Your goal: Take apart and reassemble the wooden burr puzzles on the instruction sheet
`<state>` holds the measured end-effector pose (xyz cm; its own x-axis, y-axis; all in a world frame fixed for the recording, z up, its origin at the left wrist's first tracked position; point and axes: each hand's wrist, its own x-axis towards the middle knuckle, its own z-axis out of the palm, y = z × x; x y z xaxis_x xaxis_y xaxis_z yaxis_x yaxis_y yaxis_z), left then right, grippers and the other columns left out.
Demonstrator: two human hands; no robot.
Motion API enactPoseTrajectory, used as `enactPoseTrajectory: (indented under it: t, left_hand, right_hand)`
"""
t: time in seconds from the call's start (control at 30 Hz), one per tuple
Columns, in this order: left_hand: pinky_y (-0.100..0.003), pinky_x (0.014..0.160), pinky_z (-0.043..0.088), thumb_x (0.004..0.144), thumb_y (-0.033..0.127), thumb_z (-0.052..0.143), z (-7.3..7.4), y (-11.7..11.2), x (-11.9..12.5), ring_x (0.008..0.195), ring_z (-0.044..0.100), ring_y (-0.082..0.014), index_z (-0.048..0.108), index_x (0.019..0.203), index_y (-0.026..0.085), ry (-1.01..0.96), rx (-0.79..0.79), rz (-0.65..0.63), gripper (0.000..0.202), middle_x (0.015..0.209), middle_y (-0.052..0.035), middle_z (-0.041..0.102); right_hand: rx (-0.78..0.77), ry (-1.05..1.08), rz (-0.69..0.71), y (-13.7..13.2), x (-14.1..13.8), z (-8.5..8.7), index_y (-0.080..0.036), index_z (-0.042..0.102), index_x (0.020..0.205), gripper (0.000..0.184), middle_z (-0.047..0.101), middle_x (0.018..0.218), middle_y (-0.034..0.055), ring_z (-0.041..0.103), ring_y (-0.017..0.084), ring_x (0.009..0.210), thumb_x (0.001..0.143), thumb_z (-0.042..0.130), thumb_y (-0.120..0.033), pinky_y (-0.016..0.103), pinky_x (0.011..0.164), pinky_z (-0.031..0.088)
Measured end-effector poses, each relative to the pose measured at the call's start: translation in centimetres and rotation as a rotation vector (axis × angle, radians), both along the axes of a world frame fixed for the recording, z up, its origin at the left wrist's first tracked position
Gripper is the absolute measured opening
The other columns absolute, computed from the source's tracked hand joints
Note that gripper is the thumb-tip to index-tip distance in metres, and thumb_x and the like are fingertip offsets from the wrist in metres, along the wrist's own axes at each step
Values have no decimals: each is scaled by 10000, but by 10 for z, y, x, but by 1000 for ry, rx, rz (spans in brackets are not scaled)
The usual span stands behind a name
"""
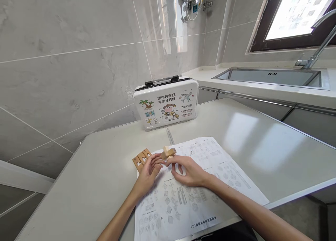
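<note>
Both of my hands meet over a printed instruction sheet lying on the pale table. My left hand and my right hand pinch a small assembly of wooden puzzle pieces between their fingertips, held just above the paper. Two or three more notched wooden pieces lie flat on the table at the sheet's upper left corner, just beyond my left fingers.
A white tin case with cartoon travel pictures and a black handle stands upright at the table's far edge against the tiled wall. Behind to the right a counter holds a steel sink with a tap under a window.
</note>
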<state>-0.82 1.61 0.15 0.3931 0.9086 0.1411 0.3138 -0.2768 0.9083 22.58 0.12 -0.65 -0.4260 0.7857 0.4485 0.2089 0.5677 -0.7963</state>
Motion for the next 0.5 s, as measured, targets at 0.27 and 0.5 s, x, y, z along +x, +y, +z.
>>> enactPoseTrajectory:
  t: [0.27, 0.5]
  left_hand:
    - [-517, 1182, 473, 938, 622, 654, 13, -5, 5, 1380, 594, -326, 573, 1420, 255, -126, -209, -98, 611, 1456, -130, 642]
    - [-460, 1157, 459, 793, 423, 875, 5, -1, 0, 1358, 591, -324, 578, 1395, 264, -373, -297, 6, 690, 1463, -130, 613]
  right_hand:
    - [77, -121, 147, -5, -1, 0, -278, 724, 1139, 341, 718, 1033, 33, 680, 209, 953, 871, 597, -108, 334, 865, 543]
    - [-366, 187, 162, 2, -3, -1, -258, 578, 1236, 311, 692, 1206, 73, 697, 147, 759, 962, 683, -360, 289, 686, 549]
